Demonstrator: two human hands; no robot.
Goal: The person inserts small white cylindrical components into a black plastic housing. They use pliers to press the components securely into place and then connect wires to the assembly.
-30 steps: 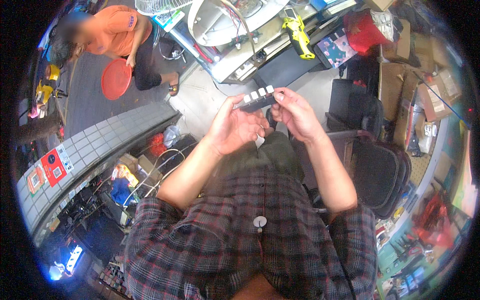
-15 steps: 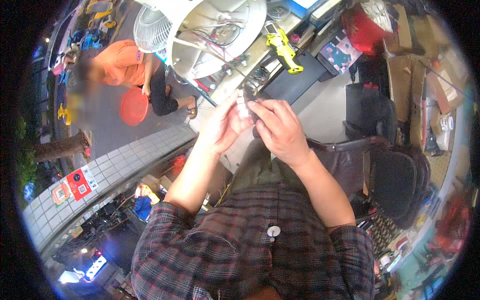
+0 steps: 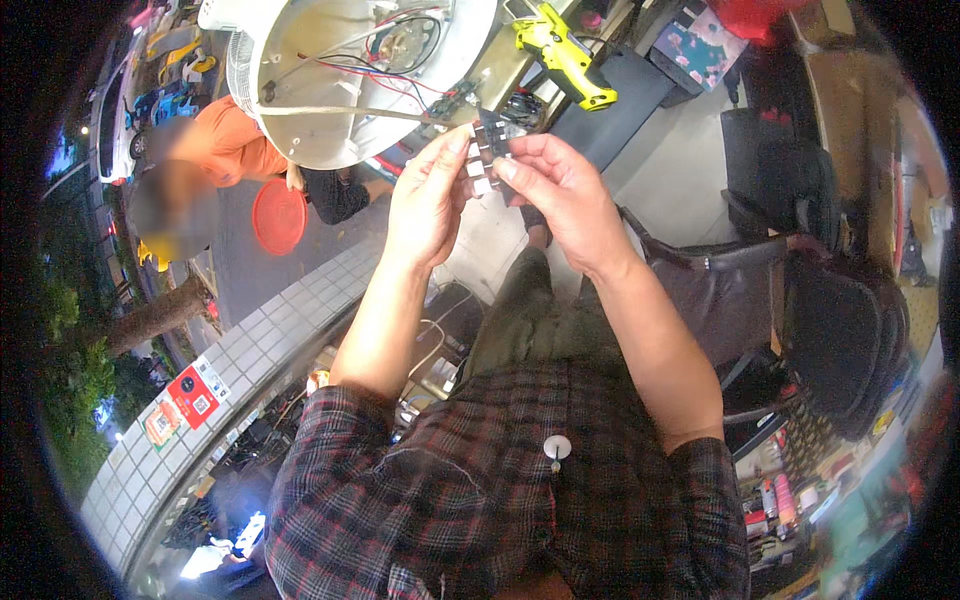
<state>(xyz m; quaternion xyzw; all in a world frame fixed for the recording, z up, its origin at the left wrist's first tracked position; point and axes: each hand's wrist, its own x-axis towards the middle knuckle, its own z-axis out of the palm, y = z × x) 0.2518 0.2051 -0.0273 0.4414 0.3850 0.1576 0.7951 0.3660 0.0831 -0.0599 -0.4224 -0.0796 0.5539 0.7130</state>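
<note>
Both my hands are raised in front of me, holding one small dark switch block with several white push buttons. My left hand pinches its left side with thumb and fingertips. My right hand grips its right side, fingers curled over it. Just beyond the block lies a round white fan housing, open side up, with red and black wires and a small circuit board inside.
A yellow power drill lies on the workbench behind. A black office chair stands to my right. On the pavement to the left squats a person in an orange top with a red basin. A tiled ledge runs lower left.
My view has tilted so the white fan housing now fills the upper middle. Both hands have stayed on the button block, turning it from lying flat to nearly upright.
</note>
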